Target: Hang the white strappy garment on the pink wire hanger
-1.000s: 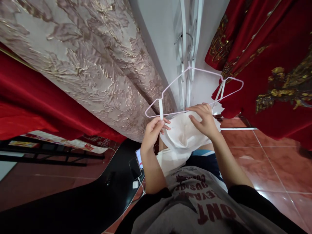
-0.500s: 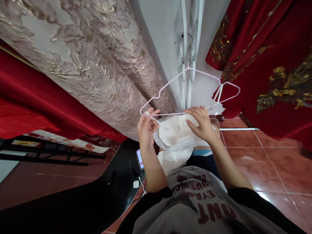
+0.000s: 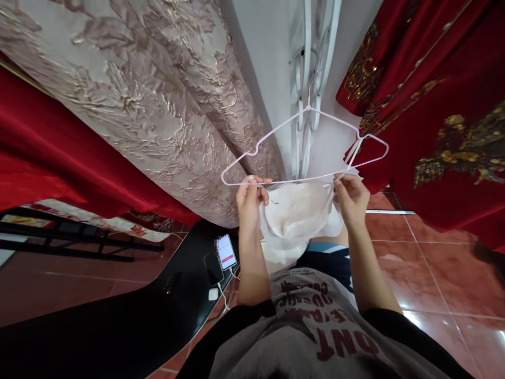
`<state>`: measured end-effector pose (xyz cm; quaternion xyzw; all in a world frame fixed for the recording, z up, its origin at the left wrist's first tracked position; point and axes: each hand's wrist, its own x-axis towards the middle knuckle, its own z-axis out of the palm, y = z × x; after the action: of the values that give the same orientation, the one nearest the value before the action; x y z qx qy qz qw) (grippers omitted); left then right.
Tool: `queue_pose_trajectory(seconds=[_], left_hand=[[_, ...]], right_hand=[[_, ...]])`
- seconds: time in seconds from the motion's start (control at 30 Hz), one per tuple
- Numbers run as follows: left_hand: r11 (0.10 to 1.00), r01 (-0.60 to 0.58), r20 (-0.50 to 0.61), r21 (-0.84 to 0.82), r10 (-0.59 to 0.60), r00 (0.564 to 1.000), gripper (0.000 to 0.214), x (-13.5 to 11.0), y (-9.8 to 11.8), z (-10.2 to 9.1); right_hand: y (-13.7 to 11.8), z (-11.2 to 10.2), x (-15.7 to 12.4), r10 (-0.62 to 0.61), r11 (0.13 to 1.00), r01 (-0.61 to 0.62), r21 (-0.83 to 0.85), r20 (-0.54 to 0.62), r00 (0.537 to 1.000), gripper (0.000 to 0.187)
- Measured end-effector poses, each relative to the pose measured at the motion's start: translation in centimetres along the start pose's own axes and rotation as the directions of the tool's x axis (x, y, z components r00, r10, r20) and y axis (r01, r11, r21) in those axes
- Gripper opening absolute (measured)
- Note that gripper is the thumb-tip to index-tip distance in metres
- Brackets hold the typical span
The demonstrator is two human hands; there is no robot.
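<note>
A pale pink wire hanger [image 3: 276, 138] hangs by its hook from a white rail [image 3: 305, 63] on the wall. A white garment [image 3: 295, 221] droops below the hanger's bottom bar, sagging toward my lap. My left hand [image 3: 251, 200] is closed, pinching the garment's left edge at the bar. On the other side, my right hand [image 3: 351, 197] pinches the garment's right edge close to the bar, beside a white strap tied to the hanger.
A pink and gold brocade dress [image 3: 150, 100] hangs at the left over red fabric [image 3: 43, 168]. Red and gold embroidered cloth [image 3: 434, 121] hangs at the right. A phone [image 3: 226, 251] on a cable lies on a black surface [image 3: 118, 326]. Below is a red tiled floor [image 3: 442, 273].
My right hand moved from the middle of the garment out to its right edge at the bar. My left hand shifted a little right along the bar. The garment now hangs spread between both hands.
</note>
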<state>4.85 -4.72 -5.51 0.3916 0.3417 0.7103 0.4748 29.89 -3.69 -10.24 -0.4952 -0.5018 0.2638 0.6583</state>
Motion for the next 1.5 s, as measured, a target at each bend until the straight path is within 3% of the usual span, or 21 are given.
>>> queue_pose_trajectory(seconds=[0.13,0.23,0.3,0.37,0.5,0.6,0.7,0.8,0.97,1.03,1.1,1.2,1.23,1.27,1.33,1.4,1.43,1.5], left_hand=[[0.998,-0.020,-0.018,0.059,0.021,1.000,0.038,0.1,0.0,-0.1],[0.994,-0.055,-0.043,0.099,0.059,0.997,0.039,0.4,0.2,-0.4],[0.992,-0.074,-0.058,0.103,0.080,0.995,0.039,0.6,0.2,-0.6],[0.993,-0.081,-0.069,0.089,0.088,0.994,0.039,0.8,0.3,-0.6],[0.995,-0.073,-0.063,0.062,0.077,0.995,0.041,0.7,0.3,-0.4],[0.997,-0.056,-0.045,0.057,0.059,0.997,0.042,0.5,0.4,-0.1],[0.998,-0.050,-0.044,0.048,0.052,0.998,0.044,0.6,0.5,-0.1],[0.998,-0.048,-0.051,0.047,0.051,0.997,0.043,0.7,0.6,-0.2],[0.999,-0.027,-0.032,0.043,0.029,0.999,0.042,0.7,0.4,-0.3],[0.999,-0.022,-0.034,0.031,0.023,0.999,0.042,0.6,0.2,-0.1],[0.999,-0.016,-0.045,0.030,0.017,0.999,0.042,0.6,0.1,0.0],[0.999,-0.011,-0.054,0.035,0.013,0.998,0.043,0.7,0.1,0.1],[0.999,-0.010,-0.054,0.035,0.012,0.998,0.043,0.7,0.1,0.1],[0.999,-0.008,-0.054,0.033,0.010,0.998,0.043,0.8,0.1,0.1],[1.000,-0.001,-0.053,0.021,0.002,0.999,0.043,0.8,0.0,0.1],[1.000,0.006,-0.053,0.014,-0.006,0.999,0.042,0.7,-0.1,0.3],[1.000,0.009,-0.056,0.019,-0.007,0.998,0.041,0.6,-0.2,0.4],[0.999,0.008,-0.062,0.043,-0.005,0.998,0.037,0.3,-0.1,0.6]], right_hand=[[-1.8,0.2,0.4,-0.090,0.996,0.090,0.003,-0.084,0.992,0.019],[-4.0,-0.5,0.9,-0.121,0.993,0.121,-0.007,0.014,0.993,0.027],[-5.5,-0.9,1.7,-0.149,0.989,0.149,0.010,0.111,0.983,0.018],[-6.7,-1.1,2.9,-0.195,0.980,0.186,0.073,0.130,0.972,0.014],[-6.4,-1.1,5.6,-0.298,0.943,0.302,0.141,-0.046,0.953,0.027],[-4.5,-1.0,6.5,-0.352,0.914,0.389,0.118,-0.246,0.903,0.028],[-3.2,-0.6,6.1,-0.326,0.921,0.377,0.103,-0.328,0.887,0.037],[-3.3,-0.6,5.9,-0.316,0.937,0.345,0.057,-0.283,0.906,0.043],[-3.7,-2.2,7.0,-0.347,0.933,0.351,0.080,-0.066,0.936,0.049],[-3.0,-2.7,7.2,-0.356,0.928,0.362,0.094,-0.075,0.932,0.055],[-1.9,-3.1,7.1,-0.391,0.902,0.421,0.090,-0.240,0.888,0.053],[-1.1,-3.0,5.8,-0.413,0.857,0.514,0.027,-0.561,0.717,0.034],[-1.3,-2.8,5.2,-0.406,0.854,0.521,0.012,-0.613,0.678,0.026],[-1.7,-2.6,4.6,-0.403,0.855,0.519,0.006,-0.624,0.670,0.019],[-2.9,-1.9,3.4,-0.435,0.864,0.504,-0.007,-0.512,0.740,0.010],[-4.1,-0.9,2.5,-0.481,0.875,0.481,-0.055,-0.220,0.849,0.008],[-4.6,-0.4,2.3,-0.479,0.876,0.474,-0.091,-0.042,0.877,0.012],[-5.1,0.7,1.9,-0.434,0.864,0.481,-0.148,0.267,0.861,0.019]])
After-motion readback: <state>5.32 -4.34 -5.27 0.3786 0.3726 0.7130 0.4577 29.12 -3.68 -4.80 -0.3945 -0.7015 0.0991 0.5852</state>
